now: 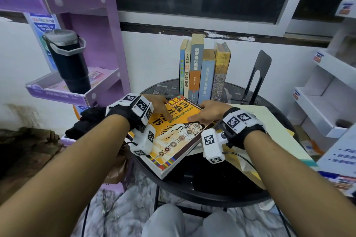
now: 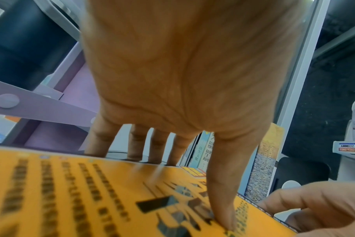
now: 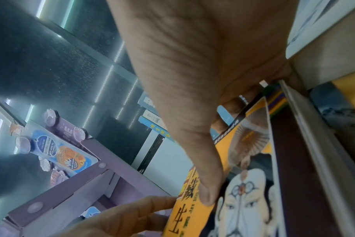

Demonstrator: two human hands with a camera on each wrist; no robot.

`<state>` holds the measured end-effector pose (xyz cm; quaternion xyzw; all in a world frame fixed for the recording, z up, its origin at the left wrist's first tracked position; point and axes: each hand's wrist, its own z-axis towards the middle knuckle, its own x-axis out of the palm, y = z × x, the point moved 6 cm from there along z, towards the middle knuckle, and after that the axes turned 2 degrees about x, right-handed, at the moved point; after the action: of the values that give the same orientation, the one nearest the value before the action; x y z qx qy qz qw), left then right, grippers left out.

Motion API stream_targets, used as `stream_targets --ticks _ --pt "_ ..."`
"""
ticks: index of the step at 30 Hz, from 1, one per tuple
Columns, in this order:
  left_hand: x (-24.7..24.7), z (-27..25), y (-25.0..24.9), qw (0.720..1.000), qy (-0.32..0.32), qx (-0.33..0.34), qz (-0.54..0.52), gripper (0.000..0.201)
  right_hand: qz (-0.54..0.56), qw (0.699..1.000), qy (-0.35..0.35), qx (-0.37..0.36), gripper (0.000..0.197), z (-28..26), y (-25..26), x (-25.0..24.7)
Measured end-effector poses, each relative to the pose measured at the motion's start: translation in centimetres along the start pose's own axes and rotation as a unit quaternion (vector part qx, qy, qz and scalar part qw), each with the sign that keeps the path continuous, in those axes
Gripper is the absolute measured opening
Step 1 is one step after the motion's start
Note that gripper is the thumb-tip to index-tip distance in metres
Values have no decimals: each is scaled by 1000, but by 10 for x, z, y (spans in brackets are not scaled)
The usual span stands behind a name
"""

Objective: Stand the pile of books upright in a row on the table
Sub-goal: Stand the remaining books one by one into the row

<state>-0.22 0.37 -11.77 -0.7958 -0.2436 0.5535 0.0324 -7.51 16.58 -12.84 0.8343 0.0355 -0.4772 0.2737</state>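
Observation:
An orange book (image 1: pixel 173 140) lies face up on top of a small pile on the round black table (image 1: pixel 202 188). My left hand (image 1: pixel 163 110) grips its far left corner, thumb pressed on the cover (image 2: pixel 71 192) and fingers (image 2: pixel 99 141) dropped behind the far edge. At the far right edge my right hand (image 1: pixel 202 112) holds the same book (image 3: pixel 251 176), thumb on top and fingers curled underneath. Another book's pale edge (image 1: pixel 192 152) shows below it. Several books (image 1: pixel 204 71) stand upright in a row at the back, with a black bookend (image 1: pixel 258 75) to their right, apart from them.
A purple shelf rack (image 1: pixel 90 44) with a black flask (image 1: pixel 67 63) stands close on the left. A cream folder (image 1: pixel 269 131) lies on the table's right side. White shelves (image 1: pixel 327 92) stand to the right. The wall is just behind the row.

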Motion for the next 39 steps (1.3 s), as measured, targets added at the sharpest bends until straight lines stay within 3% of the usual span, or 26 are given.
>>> stream_targets --ticks 5,8,14,20,23,26,29,34,39 --pt "-1 1 1 1000 16 2 -22 79 20 999 -24 -8 47 5 -2 -2" --pt "0 4 2 999 26 7 -32 69 33 999 -29 -13 46 2 -1 -5" --pt "-6 1 -3 999 11 5 -48 58 55 997 -59 -14 65 5 3 -12" --pt "-14 7 10 997 -5 -4 -76 79 80 994 -66 -33 49 -5 9 -21" --pt "-22 -5 10 995 -8 -3 -103 72 89 992 -71 -53 44 -13 17 -27" --pt "-35 -19 6 991 -1 16 -135 45 84 988 -99 -80 30 -24 28 -39" --pt "-51 -32 1 985 -9 45 -164 43 84 982 -134 -105 24 -36 40 -53" --pt "-73 -53 -12 974 -42 89 -202 26 83 973 -180 -117 41 -51 54 -77" --pt "-91 -70 -21 955 -86 148 -243 14 95 960 -227 -135 39 -71 66 -98"
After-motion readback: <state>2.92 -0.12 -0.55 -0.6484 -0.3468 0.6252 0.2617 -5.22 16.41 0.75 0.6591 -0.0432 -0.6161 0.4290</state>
